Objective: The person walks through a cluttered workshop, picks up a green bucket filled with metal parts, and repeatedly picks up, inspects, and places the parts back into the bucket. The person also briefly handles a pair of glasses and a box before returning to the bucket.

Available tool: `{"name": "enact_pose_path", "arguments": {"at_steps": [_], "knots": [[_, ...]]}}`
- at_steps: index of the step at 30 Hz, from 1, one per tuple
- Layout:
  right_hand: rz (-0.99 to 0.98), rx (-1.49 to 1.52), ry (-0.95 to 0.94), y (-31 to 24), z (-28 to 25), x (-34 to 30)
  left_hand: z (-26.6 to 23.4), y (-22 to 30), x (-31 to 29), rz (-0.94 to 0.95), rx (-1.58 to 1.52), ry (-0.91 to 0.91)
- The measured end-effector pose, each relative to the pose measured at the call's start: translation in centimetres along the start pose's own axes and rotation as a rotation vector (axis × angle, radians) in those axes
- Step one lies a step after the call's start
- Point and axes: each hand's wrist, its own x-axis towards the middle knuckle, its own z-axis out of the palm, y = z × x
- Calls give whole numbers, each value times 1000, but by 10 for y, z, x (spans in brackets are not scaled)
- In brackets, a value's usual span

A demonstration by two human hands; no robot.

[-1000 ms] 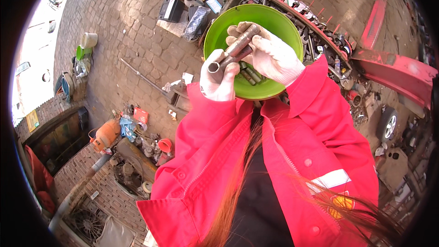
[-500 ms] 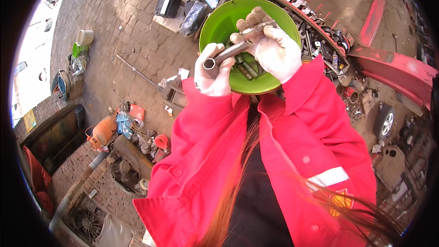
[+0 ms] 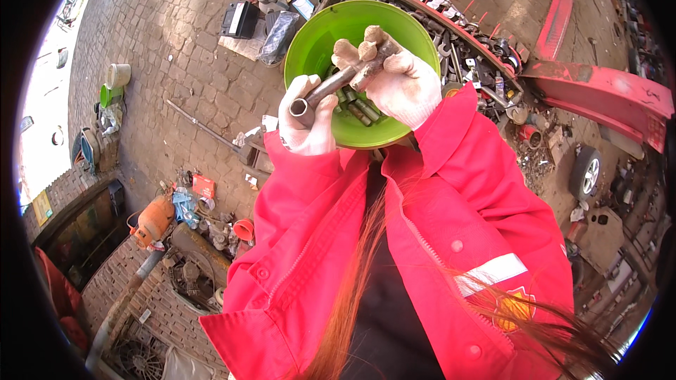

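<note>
My gloved left hand [image 3: 307,116] is closed around a dull metal tube [image 3: 331,86], its round open end facing me. In my gloved right hand [image 3: 408,84] is a second, thicker-looking metal tube [image 3: 373,68], gripped with the fingers curled over it and slanting down. The two tubes meet or overlap between my hands; whether they touch is hard to tell. Beneath them is a bright green plastic basin [image 3: 421,39], with several short metal cylinders [image 3: 364,111] lying in its bottom. My fingers hide part of both tubes.
Behind the basin a long tray [image 3: 470,77] holds wrenches and loose metal parts. A red steel beam [image 3: 598,88] stands at the right, near a wheel [image 3: 586,174]. To the left are a black battery [image 3: 240,20], a metal bar [image 3: 201,124] and an orange gas cylinder [image 3: 152,223].
My right hand has turned its tube from a shallow slant to a steeper one, with the lower end now beside the left tube. The basin and both hands sit further left in view.
</note>
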Motion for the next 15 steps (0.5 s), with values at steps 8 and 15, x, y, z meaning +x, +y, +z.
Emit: {"name": "enact_pose_path", "arguments": {"at_steps": [8,15], "knots": [[54,261,145,0,2,1,2,1,0,-4,-17,-10],[370,-452,283,4,8,-2,1,4,2,-111,-51,-1]]}}
